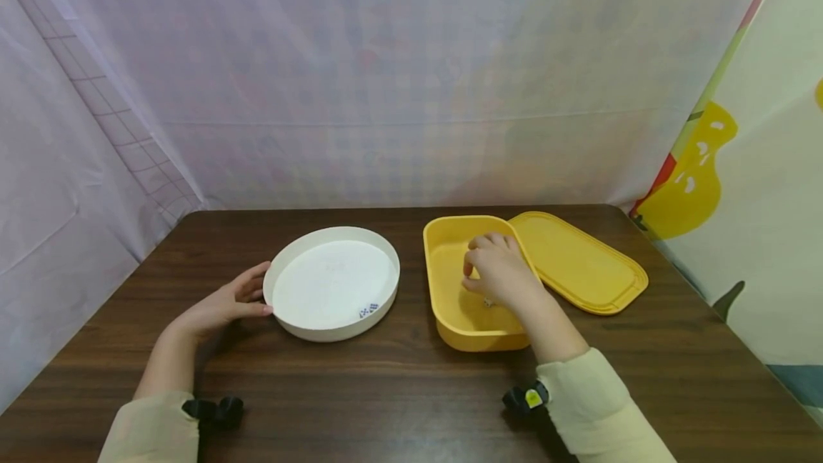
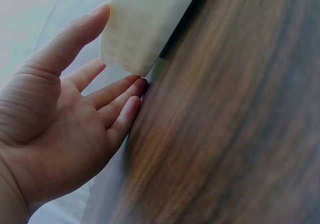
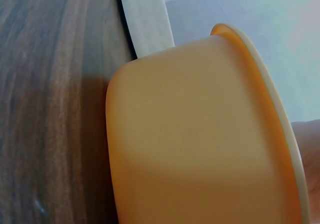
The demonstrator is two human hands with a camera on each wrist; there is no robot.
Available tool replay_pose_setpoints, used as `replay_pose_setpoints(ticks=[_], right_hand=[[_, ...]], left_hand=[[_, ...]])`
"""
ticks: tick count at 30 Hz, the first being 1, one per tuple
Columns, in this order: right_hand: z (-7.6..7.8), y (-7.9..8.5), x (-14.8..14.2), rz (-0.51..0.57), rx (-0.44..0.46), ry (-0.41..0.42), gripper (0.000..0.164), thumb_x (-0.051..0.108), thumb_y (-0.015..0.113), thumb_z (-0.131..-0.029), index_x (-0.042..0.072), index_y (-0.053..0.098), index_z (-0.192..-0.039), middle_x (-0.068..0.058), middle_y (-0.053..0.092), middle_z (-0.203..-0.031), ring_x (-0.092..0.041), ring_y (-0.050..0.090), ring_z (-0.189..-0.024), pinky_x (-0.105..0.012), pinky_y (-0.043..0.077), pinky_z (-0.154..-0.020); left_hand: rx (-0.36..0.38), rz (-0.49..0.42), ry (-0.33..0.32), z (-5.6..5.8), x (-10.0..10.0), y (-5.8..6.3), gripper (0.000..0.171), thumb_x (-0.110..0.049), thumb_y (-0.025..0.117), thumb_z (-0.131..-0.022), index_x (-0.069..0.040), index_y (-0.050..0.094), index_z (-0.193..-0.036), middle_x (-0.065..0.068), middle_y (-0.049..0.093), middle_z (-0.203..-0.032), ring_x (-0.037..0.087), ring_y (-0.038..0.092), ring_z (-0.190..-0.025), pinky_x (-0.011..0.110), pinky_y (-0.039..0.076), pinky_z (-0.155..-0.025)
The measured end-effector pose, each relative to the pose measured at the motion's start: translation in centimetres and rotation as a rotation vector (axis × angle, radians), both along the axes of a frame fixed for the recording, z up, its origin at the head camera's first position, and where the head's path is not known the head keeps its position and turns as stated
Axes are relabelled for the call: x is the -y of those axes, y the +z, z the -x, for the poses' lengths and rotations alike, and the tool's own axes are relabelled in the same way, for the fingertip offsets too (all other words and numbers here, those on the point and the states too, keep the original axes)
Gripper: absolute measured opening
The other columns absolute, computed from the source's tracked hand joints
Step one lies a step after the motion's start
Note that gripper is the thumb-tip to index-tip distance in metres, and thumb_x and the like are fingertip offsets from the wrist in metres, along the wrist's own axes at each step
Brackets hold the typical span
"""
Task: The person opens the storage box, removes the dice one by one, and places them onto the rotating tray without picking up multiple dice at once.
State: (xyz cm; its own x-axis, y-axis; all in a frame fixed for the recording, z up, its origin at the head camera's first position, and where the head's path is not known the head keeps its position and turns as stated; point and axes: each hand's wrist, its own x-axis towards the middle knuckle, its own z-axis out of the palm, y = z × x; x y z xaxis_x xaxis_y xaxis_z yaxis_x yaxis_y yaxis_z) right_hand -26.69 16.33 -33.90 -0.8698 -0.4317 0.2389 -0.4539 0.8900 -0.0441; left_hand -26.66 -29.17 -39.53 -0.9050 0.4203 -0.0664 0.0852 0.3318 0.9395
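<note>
A round white tray lies left of centre, with white dice bearing blue pips near its front right edge. My left hand is at its left side, thumb and fingers spread. In the left wrist view, the thumb and fingertips touch the outer wall of the tray. My right hand reaches into a deep yellow box, fingers bent and thumb a little apart, nothing visible between them. A small die lies below it. In the right wrist view, the box wall hides most of that hand.
A yellow lid lies to the right of the box, its left end against or behind the box. All stand on a dark wooden table. Pale curtains hang behind the table's far edge, and a patterned cloth is on the right.
</note>
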Motion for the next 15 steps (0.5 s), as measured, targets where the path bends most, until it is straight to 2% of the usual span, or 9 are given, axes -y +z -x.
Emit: replay_pose_setpoints(ticks=[15], right_hand=[[-0.8,1.4,1.2,0.031,-0.051,0.046,0.009,0.023,0.073,-0.084,0.018,0.069,-0.078,-0.014,0.057,-0.122,-0.037,0.040,-0.121,-0.056,0.022,-0.101]], left_hand=[[0.004,0.004,0.002,-0.1,-0.1,0.1,0.090,-0.010,0.066,-0.090,-0.004,0.004,-0.153,0.033,0.017,-0.150,0.046,0.017,-0.137,0.060,0.014,-0.105]])
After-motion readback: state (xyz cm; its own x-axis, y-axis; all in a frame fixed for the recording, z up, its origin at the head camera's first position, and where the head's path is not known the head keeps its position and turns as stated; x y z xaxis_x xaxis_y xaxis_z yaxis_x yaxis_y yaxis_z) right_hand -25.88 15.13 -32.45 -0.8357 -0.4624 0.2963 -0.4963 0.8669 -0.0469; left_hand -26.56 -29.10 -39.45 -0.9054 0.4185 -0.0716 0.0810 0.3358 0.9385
